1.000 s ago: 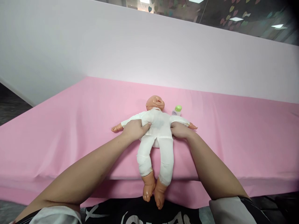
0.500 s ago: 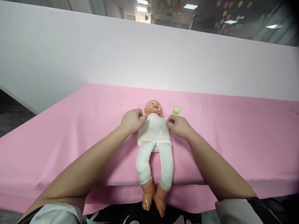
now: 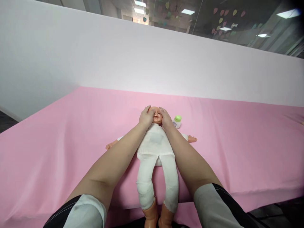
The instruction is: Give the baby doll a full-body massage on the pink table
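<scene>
A baby doll (image 3: 155, 139) with a white cloth body lies on its back on the pink table cover, its feet toward me. Cupped against the left side of its head is my left hand (image 3: 146, 117), the thumb on the cheek near the eye. My right hand (image 3: 166, 118) clasps the other side, with its fingers up by the temple. Between them the doll's mouth and one eye show. My forearms cross over the doll's arms, whose hands stick out on both sides.
A small jar with a green lid (image 3: 178, 118) stands just right of my right hand. The pink cover (image 3: 237, 142) drapes over the table's front edge. Behind it rises a white partition (image 3: 166, 63), with glass and heart-shaped stickers above.
Both hands have moved from beside the doll's shoulders up to its head and now hold it from the sides. The doll's head has turned to face more upward. The view has shifted slightly.
</scene>
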Action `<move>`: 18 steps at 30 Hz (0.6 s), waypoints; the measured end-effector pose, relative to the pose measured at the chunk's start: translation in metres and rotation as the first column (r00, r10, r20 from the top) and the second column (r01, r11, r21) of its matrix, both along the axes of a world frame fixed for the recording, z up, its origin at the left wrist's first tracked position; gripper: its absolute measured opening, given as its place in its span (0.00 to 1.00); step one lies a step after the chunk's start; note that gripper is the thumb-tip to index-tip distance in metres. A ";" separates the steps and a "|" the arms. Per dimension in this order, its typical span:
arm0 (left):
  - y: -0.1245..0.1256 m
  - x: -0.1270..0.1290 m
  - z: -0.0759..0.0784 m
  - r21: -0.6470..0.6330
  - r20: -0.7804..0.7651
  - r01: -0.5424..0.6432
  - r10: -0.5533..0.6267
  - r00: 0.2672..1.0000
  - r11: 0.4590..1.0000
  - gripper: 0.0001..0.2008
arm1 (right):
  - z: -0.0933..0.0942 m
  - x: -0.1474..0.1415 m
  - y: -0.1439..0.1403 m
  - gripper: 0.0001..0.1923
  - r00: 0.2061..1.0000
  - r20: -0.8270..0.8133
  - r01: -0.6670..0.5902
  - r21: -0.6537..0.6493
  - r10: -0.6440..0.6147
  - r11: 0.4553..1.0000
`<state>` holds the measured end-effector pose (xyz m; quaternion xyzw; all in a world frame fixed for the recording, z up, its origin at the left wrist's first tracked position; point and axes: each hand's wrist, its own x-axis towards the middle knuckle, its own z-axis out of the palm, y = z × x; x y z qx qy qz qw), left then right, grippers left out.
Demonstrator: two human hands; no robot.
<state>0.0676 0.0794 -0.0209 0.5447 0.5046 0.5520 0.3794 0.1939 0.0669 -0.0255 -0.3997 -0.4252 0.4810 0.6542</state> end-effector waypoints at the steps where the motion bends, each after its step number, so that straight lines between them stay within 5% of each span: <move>1: 0.000 0.000 -0.006 0.012 0.008 -0.009 0.009 1.000 1.000 0.26 | -0.004 -0.001 0.000 0.29 1.000 -0.016 -0.005 -0.008 0.005 1.000; 6: -0.007 -0.001 -0.019 0.074 0.080 -0.015 0.009 0.997 0.997 0.28 | -0.010 0.002 -0.006 0.33 0.996 -0.076 -0.050 -0.052 0.046 0.997; 18: -0.022 -0.003 -0.014 0.058 0.065 -0.016 0.012 0.998 0.998 0.25 | -0.009 0.002 -0.015 0.33 0.999 -0.037 -0.029 -0.016 0.028 0.999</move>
